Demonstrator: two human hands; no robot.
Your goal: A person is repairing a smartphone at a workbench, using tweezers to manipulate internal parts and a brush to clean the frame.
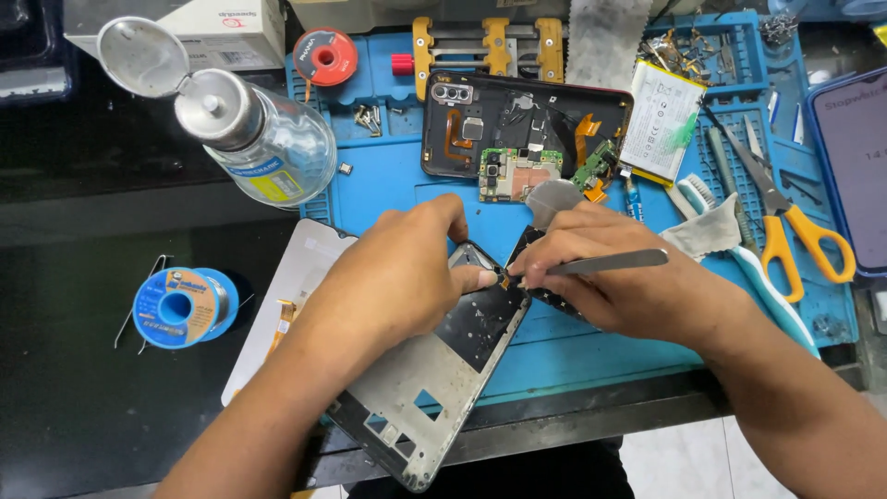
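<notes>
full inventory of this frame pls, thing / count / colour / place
phone frame: 1, grey and black, front centre, under both hands
tweezers: 1, silver, in right hand, tip at frame's top edge
work mat: 1, blue, centre
opened phone body: 1, black with green boards, mat top centre
battery: 1, white, right of phone body
scissors: 1, orange handles, mat right
glass bottle: 1, clear, metal lid open, upper left
solder spool: 1, blue, left
wick reel: 1, red, top
screen panel: 1, white, left of the frame
brush: 1, white and teal, right
left hand: steadies frame
right hand: pinch grip on tweezers
</notes>
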